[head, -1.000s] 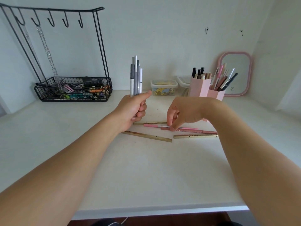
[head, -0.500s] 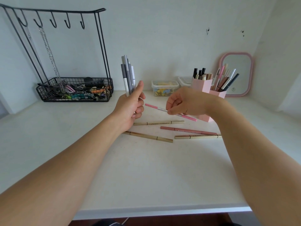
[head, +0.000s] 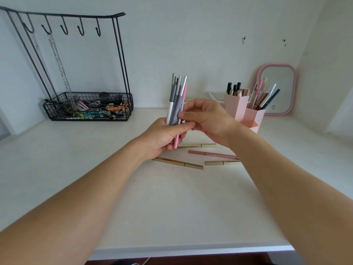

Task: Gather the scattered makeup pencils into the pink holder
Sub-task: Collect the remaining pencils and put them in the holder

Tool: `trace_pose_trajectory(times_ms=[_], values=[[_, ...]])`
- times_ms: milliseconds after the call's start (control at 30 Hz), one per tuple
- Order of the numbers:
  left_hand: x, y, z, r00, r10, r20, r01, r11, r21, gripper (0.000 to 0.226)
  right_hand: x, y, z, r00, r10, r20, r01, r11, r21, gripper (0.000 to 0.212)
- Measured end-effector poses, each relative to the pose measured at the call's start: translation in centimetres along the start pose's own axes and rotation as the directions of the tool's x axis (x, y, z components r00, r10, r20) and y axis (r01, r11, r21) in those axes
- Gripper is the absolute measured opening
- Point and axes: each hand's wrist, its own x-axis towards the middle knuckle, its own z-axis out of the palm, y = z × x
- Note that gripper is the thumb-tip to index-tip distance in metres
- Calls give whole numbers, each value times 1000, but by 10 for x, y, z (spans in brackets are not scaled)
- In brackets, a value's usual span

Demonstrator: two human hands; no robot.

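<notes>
My left hand (head: 165, 136) grips an upright bundle of grey and white makeup pencils (head: 174, 98), with a pink pencil (head: 181, 115) standing at its right side. My right hand (head: 207, 119) pinches that pink pencil against the bundle at mid-length. On the white desk below lie three gold pencils (head: 181, 163) (head: 198, 145) (head: 221, 162) and one rose pencil (head: 212, 154). The pink holder (head: 246, 113) stands at the back right, partly behind my right wrist, with several pencils and brushes in its compartments.
A black wire rack (head: 86, 106) with hooks, a hanging chain and a basket full of clips fills the back left. A pink-framed mirror (head: 277, 88) leans on the wall behind the holder. A clear box (head: 216, 96) sits behind my right hand. The desk's front edge (head: 191, 251) is near.
My right hand lifted the pink pencil off the desk and carried it left to the bundle in my left hand. The pink pencil now stands upright with the others.
</notes>
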Motion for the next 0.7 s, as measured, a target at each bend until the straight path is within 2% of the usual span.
trace_pose_trajectory(times_ms=[133, 233, 300, 367, 433, 500, 533, 600, 700], values=[[-2, 1, 2, 1000, 5, 30, -7, 998, 70, 22, 0, 2, -3, 999, 27, 26, -26, 999, -20, 10], [-3, 3, 3, 999, -17, 30, 15, 998, 61, 24, 0, 1, -4, 1000, 14, -5, -14, 999, -30, 4], [-3, 6, 2, 1000, -28, 0, 28, 1000, 3, 35, 0, -1, -5, 1000, -2, -29, 1, 999, -50, 11], [0, 8, -2, 998, -28, -55, 24, 997, -71, 42, -1, -6, -10, 997, -17, -77, 2, 983, -183, 25], [3, 9, -8, 993, -21, -116, 5, 990, -140, 46, -1, -10, -21, 997, -48, -62, 13, 881, -473, 32], [5, 10, -14, 986, -32, -163, 0, 982, -191, 48, -4, -14, -32, 996, 41, 78, 30, 672, -740, 28], [6, 11, -16, 983, -45, -179, 6, 978, -210, 49, -6, -16, -35, 981, 137, 136, 31, 585, -811, 23], [8, 10, -19, 978, -76, -195, 28, 971, -237, 50, -9, -17, -38, 935, 295, 197, 28, 492, -870, 18], [9, 9, -18, 974, -102, -201, 52, 969, -240, 48, -10, -15, -36, 906, 368, 210, 39, 422, -906, 14]])
